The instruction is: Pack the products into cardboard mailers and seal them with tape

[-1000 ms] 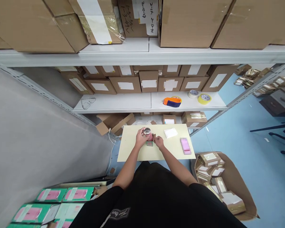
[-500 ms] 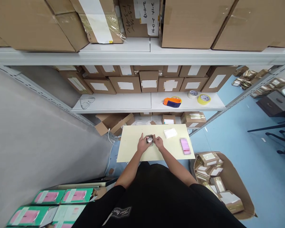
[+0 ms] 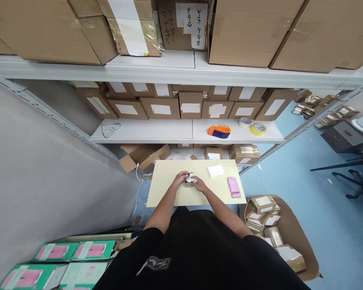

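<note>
A small dark box [image 3: 188, 185] is held low over the pale yellow tabletop [image 3: 163, 189], with something light and shiny at its top that I cannot make out clearly. My left hand [image 3: 179, 179] grips the box's left side. On the other side, my right hand [image 3: 199, 184] has its fingers closed on the box's right upper edge. To the right of my hands lies a stack of white paper or cards [image 3: 215, 170]. Farther right on the tabletop is a pink, blurred-out object [image 3: 234, 187].
A shelf [image 3: 157, 129] behind the table holds an orange and blue tape dispenser [image 3: 219, 131], tape rolls [image 3: 258, 129] and labelled cartons. On the floor at right stands a large carton [image 3: 302, 241] of small parcels. Green and pink boxes [image 3: 53, 251] sit at lower left.
My right fingers have moved from a brown flap at the box's right side onto its top edge. My left hand has shifted to the box's far left side. The view has tilted slightly.
</note>
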A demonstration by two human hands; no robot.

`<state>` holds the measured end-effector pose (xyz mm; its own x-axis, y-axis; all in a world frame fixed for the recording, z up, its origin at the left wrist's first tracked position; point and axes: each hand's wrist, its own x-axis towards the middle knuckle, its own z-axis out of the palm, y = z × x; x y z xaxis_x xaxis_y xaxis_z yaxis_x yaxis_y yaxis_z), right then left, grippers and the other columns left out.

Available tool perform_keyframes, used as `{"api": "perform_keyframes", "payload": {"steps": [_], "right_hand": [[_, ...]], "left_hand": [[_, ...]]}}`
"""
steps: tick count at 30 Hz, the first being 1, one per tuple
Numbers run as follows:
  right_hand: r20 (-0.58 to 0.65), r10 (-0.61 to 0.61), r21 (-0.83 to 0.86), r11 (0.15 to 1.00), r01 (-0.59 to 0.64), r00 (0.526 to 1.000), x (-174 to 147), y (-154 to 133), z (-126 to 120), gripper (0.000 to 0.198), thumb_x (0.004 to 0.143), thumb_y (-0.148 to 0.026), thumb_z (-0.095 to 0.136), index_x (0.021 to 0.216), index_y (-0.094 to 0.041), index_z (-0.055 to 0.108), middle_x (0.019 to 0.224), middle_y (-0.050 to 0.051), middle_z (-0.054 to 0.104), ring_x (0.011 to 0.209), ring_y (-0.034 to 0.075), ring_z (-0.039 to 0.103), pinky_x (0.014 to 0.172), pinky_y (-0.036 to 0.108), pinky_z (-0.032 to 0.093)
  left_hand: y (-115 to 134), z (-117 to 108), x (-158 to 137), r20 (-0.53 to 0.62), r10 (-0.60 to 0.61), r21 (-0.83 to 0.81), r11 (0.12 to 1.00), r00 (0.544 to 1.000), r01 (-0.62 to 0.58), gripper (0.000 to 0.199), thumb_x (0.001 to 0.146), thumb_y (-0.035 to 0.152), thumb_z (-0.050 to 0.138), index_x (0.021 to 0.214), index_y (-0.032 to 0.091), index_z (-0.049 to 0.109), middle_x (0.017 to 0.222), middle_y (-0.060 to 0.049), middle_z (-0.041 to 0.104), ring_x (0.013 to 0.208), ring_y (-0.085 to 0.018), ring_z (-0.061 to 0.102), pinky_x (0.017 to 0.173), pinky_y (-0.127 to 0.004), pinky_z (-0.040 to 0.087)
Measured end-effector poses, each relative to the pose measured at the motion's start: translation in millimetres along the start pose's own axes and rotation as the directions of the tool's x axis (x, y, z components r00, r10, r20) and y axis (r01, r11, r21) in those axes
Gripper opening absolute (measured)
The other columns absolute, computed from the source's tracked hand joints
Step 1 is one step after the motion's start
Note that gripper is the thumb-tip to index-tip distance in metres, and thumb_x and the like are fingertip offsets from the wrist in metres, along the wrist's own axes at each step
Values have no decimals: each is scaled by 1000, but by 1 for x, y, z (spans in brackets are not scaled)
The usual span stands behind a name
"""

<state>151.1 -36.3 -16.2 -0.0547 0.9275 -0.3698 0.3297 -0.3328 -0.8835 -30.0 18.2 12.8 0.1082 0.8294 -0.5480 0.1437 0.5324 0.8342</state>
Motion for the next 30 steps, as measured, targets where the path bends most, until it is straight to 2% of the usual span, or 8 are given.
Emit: {"api": "perform_keyframes", "payload": {"steps": [3, 6, 11, 16, 19, 24, 27, 30], "right_hand": [[42, -46, 41, 998, 44, 998, -3, 1, -1, 52, 72, -24, 74, 123, -32, 72, 124, 0, 73, 109, 26, 69, 105, 45, 52], [61, -71, 42, 997, 68, 996, -7, 1, 2, 57, 73, -23, 74, 129, -32, 70, 130, 2, 72, 114, 26, 68, 107, 45, 51], [59, -60, -17, 998, 61, 996, -9, -3, 3, 58, 73, -23, 74, 130, -32, 69, 116, 0, 75, 96, 24, 70, 100, 44, 53], [27, -69, 37, 997, 68, 997, -9, -6, -1, 44, 71, -21, 72, 114, -31, 74, 102, -3, 75, 88, 23, 68, 94, 41, 53], [2, -36, 90, 995, 35, 999, -6, -8, -1, 41, 70, -24, 73, 110, -29, 72, 101, -2, 74, 91, 23, 68, 94, 41, 53], [-220, 121, 228, 971, -70, 968, 9, -16, -2, 24, 76, -39, 72, 97, -26, 71, 104, 3, 74, 103, 23, 67, 93, 36, 53], [-200, 178, 271, 955, -120, 963, 22, -22, -1, 30, 82, -53, 65, 86, -23, 70, 90, 4, 74, 90, 22, 68, 80, 34, 54], [-171, 221, 318, 935, -158, 960, 33, -26, 3, 38, 82, -58, 64, 80, -20, 68, 79, 5, 72, 75, 20, 67, 68, 31, 52]], "left_hand": [[1, -3, 3, 11, 14, -28, 1000, 1000, -13, 51, 73, 33, 77, 122, 20, 70, 125, -11, 74, 104, -22, 70, 86, -31, 54], [1, -5, 6, -5, 3, -15, 1000, 1000, -3, 58, 76, 38, 77, 129, 19, 66, 121, -12, 74, 103, -22, 71, 86, -31, 54], [6, -2, 12, -40, -40, 68, 997, 998, 43, 54, 79, 46, 75, 125, 19, 69, 107, -10, 77, 101, -26, 72, 84, -33, 55], [11, 7, 19, -89, 1, 92, 996, 996, 8, 68, 78, 38, 76, 140, 16, 59, 126, -15, 74, 110, -24, 71, 91, -31, 54], [11, 6, 20, -108, -7, 116, 993, 994, 20, 58, 78, 45, 78, 127, 16, 66, 123, -16, 75, 113, -27, 70, 92, -32, 53], [5, 3, 17, -77, -71, 146, 986, 995, 81, 46, 81, 63, 71, 93, 18, 70, 95, -10, 77, 91, -25, 72, 79, -35, 56], [0, 4, 15, -63, -82, 145, 985, 995, 90, 46, 81, 63, 70, 85, 17, 70, 82, -7, 75, 81, -22, 71, 74, -33, 55], [-2, 6, 14, -74, -76, 142, 986, 994, 86, 40, 82, 56, 71, 85, 16, 71, 81, -7, 75, 79, -22, 70, 74, -34, 55]]}}
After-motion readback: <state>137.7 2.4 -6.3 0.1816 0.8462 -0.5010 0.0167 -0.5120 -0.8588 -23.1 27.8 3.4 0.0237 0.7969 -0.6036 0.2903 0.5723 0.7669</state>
